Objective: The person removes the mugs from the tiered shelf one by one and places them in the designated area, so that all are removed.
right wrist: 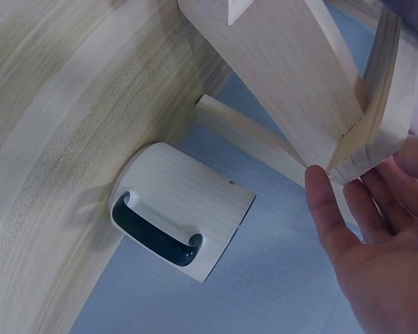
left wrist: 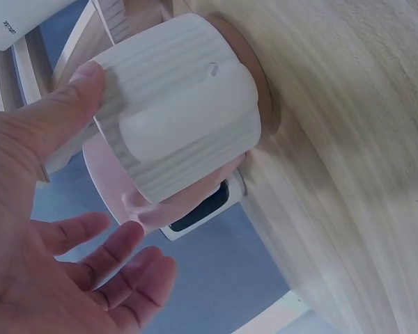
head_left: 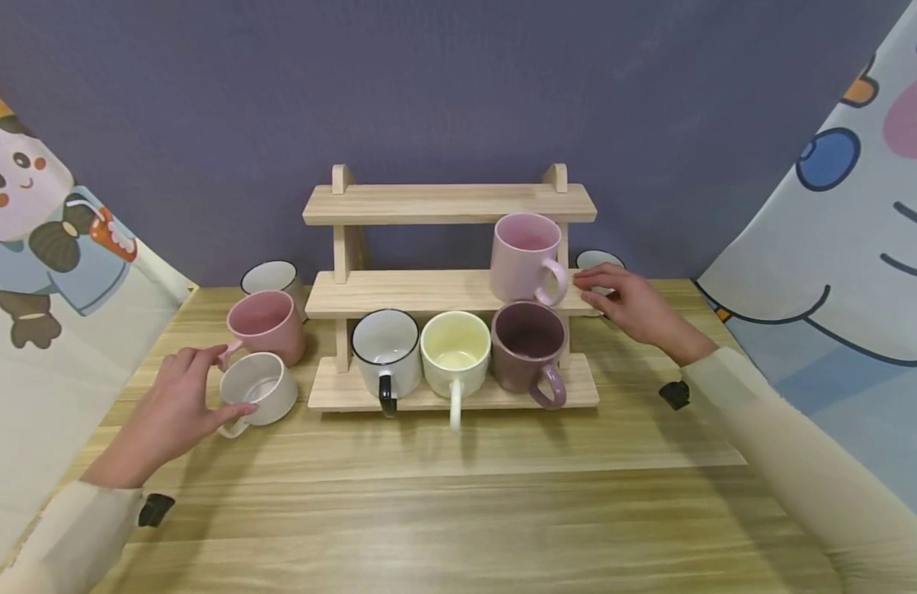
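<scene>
My left hand (head_left: pixel 172 408) is at a small white ribbed mug (head_left: pixel 268 396) on the table. In the left wrist view the thumb touches that ribbed mug's rim (left wrist: pixel 118 115), while the other fingers are loosely bent, apart from its wall. The fingertips are near the handle of a pink mug (head_left: pixel 268 322) standing behind it. My right hand (head_left: pixel 636 305) is at the right end of the wooden rack's middle shelf (head_left: pixel 406 293), its fingers extended. Close to it, a light pink mug (head_left: pixel 525 260) stands on that shelf. Whether the right fingertips press the shelf is unclear.
On the bottom shelf stand a white black-rimmed mug (head_left: pixel 387 355), a pale yellow mug (head_left: pixel 456 355) and a plum mug (head_left: pixel 528 351). Another white mug (head_left: pixel 268 276) is at the back left; a white mug with a dark handle (right wrist: pixel 181 216) stands behind the rack's right side.
</scene>
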Tool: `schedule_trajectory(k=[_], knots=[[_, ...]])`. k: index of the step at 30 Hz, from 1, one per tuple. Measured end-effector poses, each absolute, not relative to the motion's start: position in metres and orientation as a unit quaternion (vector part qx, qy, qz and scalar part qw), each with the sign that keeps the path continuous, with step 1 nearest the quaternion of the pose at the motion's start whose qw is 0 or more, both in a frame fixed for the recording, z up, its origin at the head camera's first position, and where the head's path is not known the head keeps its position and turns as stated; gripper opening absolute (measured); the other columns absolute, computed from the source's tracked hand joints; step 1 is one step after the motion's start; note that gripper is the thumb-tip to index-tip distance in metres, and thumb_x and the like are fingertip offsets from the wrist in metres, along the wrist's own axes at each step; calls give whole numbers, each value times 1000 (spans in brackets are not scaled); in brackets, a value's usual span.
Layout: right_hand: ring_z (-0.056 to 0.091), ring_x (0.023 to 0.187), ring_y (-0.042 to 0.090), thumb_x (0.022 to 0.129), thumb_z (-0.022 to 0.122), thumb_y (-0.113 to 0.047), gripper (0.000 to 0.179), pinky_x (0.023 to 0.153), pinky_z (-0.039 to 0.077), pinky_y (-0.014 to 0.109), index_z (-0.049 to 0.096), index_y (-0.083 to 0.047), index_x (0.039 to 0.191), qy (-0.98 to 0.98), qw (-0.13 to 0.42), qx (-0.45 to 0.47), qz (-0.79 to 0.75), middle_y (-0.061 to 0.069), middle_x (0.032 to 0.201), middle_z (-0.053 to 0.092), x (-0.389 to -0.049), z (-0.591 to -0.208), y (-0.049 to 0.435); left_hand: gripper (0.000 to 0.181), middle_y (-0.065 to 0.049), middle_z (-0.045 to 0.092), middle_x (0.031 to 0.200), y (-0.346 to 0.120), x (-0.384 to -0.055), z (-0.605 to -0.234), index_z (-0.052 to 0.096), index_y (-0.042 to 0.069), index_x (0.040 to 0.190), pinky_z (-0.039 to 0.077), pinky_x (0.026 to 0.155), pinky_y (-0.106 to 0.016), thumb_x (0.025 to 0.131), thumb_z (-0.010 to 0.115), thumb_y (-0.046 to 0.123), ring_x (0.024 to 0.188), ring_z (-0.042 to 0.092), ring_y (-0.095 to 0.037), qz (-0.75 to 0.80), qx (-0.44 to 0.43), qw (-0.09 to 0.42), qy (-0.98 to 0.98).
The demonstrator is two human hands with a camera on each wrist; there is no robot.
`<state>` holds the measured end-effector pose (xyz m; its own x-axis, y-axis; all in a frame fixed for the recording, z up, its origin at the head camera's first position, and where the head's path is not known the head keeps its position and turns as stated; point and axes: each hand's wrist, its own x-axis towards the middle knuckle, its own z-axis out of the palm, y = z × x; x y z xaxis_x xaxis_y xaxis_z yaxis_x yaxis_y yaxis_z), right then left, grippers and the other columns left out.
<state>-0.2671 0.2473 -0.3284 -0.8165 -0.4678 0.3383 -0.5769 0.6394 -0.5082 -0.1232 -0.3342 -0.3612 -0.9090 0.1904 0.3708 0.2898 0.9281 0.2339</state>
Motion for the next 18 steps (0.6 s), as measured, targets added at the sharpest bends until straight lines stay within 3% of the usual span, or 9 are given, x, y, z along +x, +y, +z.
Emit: schedule_trajectory(k=[13,18], knots=[[55,109,30,93,60,-7,27,82,50,44,63,4,117,-901,86,289,314,13,121,57,-266,-328,247,88,-25,48,102,-333,-124,-358,47,-14,121,36,73,-53,57,91,26,93,39,-44,-137,-129,181,-965],[55,109,30,92,61,-6,26,83,50,44,63,4,117,-898,88,292,317,13,121,57,-266,-327,247,72,-21,50,100,-317,-128,-344,54,-9,112,35,73,-47,61,89,26,93,42,-38,-142,-164,218,-951]])
